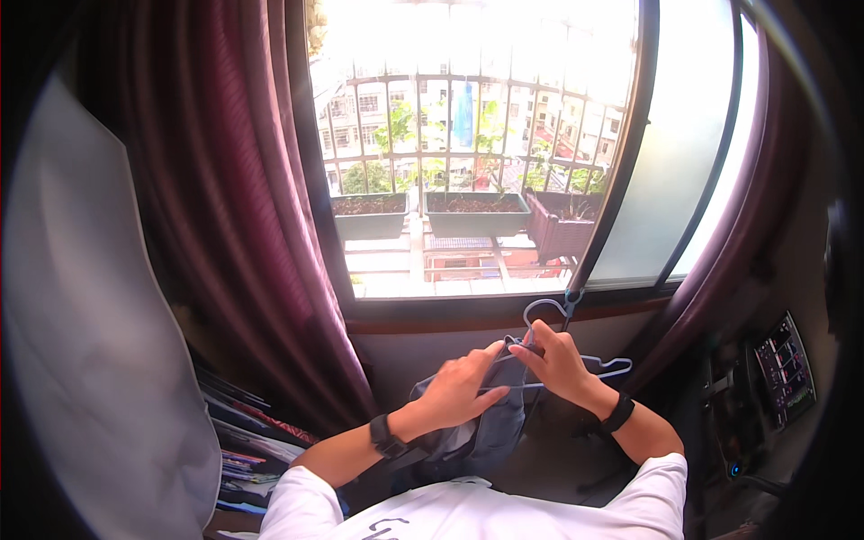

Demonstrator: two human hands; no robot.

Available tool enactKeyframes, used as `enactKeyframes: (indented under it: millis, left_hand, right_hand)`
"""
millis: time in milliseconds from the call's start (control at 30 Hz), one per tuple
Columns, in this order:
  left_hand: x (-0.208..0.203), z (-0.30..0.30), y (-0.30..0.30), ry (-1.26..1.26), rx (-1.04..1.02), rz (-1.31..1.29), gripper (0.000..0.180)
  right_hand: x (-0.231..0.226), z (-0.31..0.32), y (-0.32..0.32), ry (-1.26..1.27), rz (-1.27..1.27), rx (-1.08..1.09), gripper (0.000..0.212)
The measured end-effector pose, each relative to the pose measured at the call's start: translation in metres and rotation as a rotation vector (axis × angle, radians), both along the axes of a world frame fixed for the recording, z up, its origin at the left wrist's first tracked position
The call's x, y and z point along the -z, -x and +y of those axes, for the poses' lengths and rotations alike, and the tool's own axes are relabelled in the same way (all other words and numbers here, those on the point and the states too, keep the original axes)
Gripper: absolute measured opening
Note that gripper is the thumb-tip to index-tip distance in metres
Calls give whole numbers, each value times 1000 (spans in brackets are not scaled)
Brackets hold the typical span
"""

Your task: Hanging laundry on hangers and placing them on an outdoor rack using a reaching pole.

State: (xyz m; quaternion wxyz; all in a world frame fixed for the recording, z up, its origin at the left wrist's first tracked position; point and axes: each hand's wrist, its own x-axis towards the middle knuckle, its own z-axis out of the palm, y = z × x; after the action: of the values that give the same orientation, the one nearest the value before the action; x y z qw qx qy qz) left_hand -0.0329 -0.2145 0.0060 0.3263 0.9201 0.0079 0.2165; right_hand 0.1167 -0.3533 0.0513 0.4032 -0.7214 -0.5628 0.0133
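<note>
A pale blue-grey clothes hanger is held in front of my chest, its hook pointing up toward the window. My right hand is closed at the hanger's neck, just below the hook, with its thumb against the cloth. A grey-blue garment hangs from the hanger's left part. My left hand grips the garment's upper edge beside the neck, fingertips close to those of the right. The left arm of the hanger is partly hidden by the cloth and my left hand.
Ahead is an open window with a barred grille and planters. A dark pole with a blue tip stands close behind the hook. Purple curtains frame the window. Stacked books or papers lie left; a lit screen is right.
</note>
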Motion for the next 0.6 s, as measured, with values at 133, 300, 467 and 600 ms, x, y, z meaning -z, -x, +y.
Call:
enactKeyframes:
  millis: [133,300,467,600]
  left_hand:
    - [4,2,-16,446,-20,47,38]
    - [9,35,-29,910,-39,-110,27]
    - [-30,49,-22,1243,150,-83,28]
    - [-53,45,-16,1186,198,16,27]
  right_hand:
    - [9,3,-5,9,-76,-62,29]
    - [42,15,14,-575,-512,181,39]
    - [127,38,52,-264,445,111,49]
    - [133,63,48,-233,554,164,54]
